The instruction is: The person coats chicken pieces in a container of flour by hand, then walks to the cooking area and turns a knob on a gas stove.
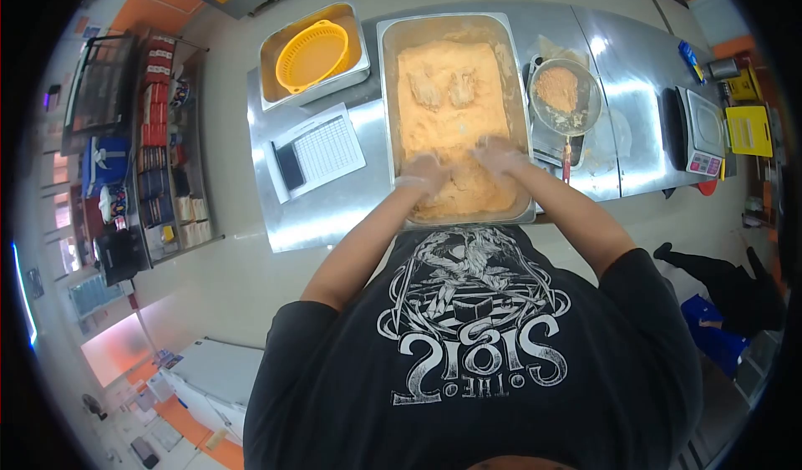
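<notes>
A deep metal tray (522, 106) holds a bed of orange, flour-like powder (455, 56). Both my hands are in thin clear gloves at the near half of this tray. My left hand (428, 172) lies on the powder by the left wall, fingers pointing inward. Opposite it, my right hand (499, 157) rests on the powder near the right wall with its fingers spread. Between and below the hands the powder is heaped and uneven; anything under it is hidden. Farther up lie two rough coated pieces, a left piece (426, 90) and a right piece (461, 90).
A yellow basket (312, 55) sits in a smaller metal pan (361, 60) at back left. Below it is a white tray with a grid (322, 152). Right of the powder stand a handled strainer (566, 96) with orange powder and a scale (702, 132). Another person (727, 286) is at right.
</notes>
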Demonstrator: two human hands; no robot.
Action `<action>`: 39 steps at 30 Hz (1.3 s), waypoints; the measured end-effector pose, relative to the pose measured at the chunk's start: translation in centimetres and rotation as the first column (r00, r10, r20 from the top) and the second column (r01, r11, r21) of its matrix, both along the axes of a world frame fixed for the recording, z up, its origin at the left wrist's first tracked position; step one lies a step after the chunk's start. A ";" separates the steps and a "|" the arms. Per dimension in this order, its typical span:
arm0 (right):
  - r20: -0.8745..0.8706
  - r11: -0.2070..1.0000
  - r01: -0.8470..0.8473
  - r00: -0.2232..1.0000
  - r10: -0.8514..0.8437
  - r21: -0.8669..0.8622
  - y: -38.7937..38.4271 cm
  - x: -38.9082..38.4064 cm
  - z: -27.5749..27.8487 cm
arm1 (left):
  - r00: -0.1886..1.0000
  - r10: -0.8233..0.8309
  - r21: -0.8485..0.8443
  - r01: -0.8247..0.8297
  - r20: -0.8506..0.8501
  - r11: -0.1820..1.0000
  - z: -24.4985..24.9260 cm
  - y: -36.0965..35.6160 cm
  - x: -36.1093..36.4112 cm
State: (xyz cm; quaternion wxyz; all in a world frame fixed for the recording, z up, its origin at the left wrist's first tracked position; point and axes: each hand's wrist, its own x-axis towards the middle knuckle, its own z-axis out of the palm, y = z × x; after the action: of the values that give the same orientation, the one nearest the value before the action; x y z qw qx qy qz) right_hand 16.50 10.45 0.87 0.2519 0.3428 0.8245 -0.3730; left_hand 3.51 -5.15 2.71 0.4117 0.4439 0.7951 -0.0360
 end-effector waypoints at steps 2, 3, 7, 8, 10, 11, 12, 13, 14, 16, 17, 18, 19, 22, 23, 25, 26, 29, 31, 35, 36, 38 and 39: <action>-0.108 0.967 0.204 0.976 -0.188 0.155 0.6 -1.5 -2.2 | 0.995 0.040 0.137 -0.028 -0.089 0.990 -3.8 1.0 -0.9; -0.182 0.985 0.096 0.981 -0.069 0.143 0.7 -2.1 -4.7 | 0.991 0.083 0.182 -0.064 -0.101 0.981 -4.3 1.5 -1.1; -0.091 0.971 -0.239 0.967 0.238 -0.004 -0.7 -4.3 -4.5 | 0.989 0.138 0.058 -0.140 0.049 0.988 -5.5 3.7 -1.3; 0.026 0.953 -0.288 0.956 0.291 -0.091 -1.2 -4.8 -2.6 | 0.981 0.171 0.037 -0.175 0.095 0.984 -5.5 3.6 -1.1; -0.105 0.969 -0.162 0.984 0.144 -0.189 -0.3 -4.1 -9.6 | 0.929 0.313 0.007 -0.321 0.198 0.947 -2.7 3.0 -0.4; -0.166 0.965 -0.102 0.984 0.063 -0.242 0.2 -4.1 -12.1 | 0.874 0.414 -0.002 -0.428 0.255 0.904 -0.7 2.7 -0.2; -0.154 0.958 -0.045 0.988 0.001 -0.284 0.4 -4.0 -10.5 | 0.895 0.373 0.014 -0.388 0.246 0.921 -0.2 2.7 -0.6; -0.135 0.944 0.012 0.989 -0.060 -0.329 0.1 -3.2 -6.9 | 0.912 0.333 0.025 -0.348 0.238 0.937 0.0 2.5 -0.8; -0.111 0.925 0.071 0.986 -0.121 -0.373 -0.1 -2.6 -3.8 | 0.928 0.291 0.033 -0.307 0.232 0.951 0.3 2.2 -0.9; -0.205 0.938 -0.144 0.975 0.081 -0.314 0.3 -2.0 -0.9 | 0.905 0.327 -0.103 -0.311 0.272 0.945 4.0 1.8 -0.4; -0.246 0.928 -0.249 0.952 0.182 -0.277 0.4 -1.6 -0.3 | 0.892 0.348 -0.170 -0.309 0.291 0.936 5.1 1.5 -0.2; -0.224 0.953 -0.236 0.955 0.192 -0.188 0.3 -0.8 -0.7 | 0.933 0.264 -0.103 -0.246 0.244 0.964 3.9 0.8 -0.2; -0.200 0.971 -0.221 0.959 0.198 -0.096 0.3 0.2 -1.2 | 0.966 0.178 -0.038 -0.174 0.190 0.984 1.6 -0.1 -0.2; 0.025 0.999 -0.045 0.999 0.044 0.030 -0.6 0.6 -0.7 | 0.997 -0.071 -0.021 0.071 -0.003 0.997 -1.2 -1.2 0.2; 0.125 0.997 0.037 0.991 -0.045 0.063 -1.0 0.4 -0.3 | 0.985 -0.159 -0.045 0.156 -0.065 0.987 -1.7 -1.2 0.6; 0.196 0.998 0.060 0.979 -0.054 -0.026 -2.7 0.1 0.7 | 0.999 0.001 0.036 0.001 -0.054 0.999 -3.0 -1.1 1.7; 0.230 0.995 0.074 0.972 -0.056 -0.069 -3.2 0.3 1.1 | 0.996 0.083 0.077 -0.080 -0.042 0.994 -3.7 -1.2 2.2; 0.140 0.971 0.174 0.978 -0.152 -0.162 -4.6 2.0 -4.0 | 0.944 0.331 0.171 -0.327 0.005 0.929 -6.6 -2.1 3.3; 0.122 0.900 0.385 0.922 -0.367 -0.204 -5.6 1.7 -2.9 | 0.847 0.498 -0.005 -0.506 0.184 0.863 -11.2 -2.1 2.7; -0.060 0.895 0.438 0.895 -0.443 -0.082 -5.9 1.0 -5.2 | 0.875 0.448 -0.176 -0.419 0.186 0.891 -4.9 -1.0 1.5; -0.125 0.925 0.376 0.917 -0.379 -0.049 -5.4 0.8 -5.5 | 0.892 0.417 -0.169 -0.390 0.175 0.905 -4.0 -0.5 1.0; -0.240 0.965 0.259 0.939 -0.245 0.031 -4.3 0.9 -5.1 | 0.924 0.347 -0.158 -0.324 0.159 0.933 -3.3 0.3 0.3; -0.301 0.970 0.216 0.938 -0.174 0.111 -4.0 1.6 -4.3 | 0.933 0.346 -0.079 -0.340 0.097 0.937 -3.1 0.1 0.5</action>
State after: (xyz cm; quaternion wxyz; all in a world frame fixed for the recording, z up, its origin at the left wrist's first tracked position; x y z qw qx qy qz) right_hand 18.10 6.40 -3.47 0.0654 0.3819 0.8388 -0.3824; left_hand 4.03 -5.04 -0.42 0.4682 0.2869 0.8350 0.0366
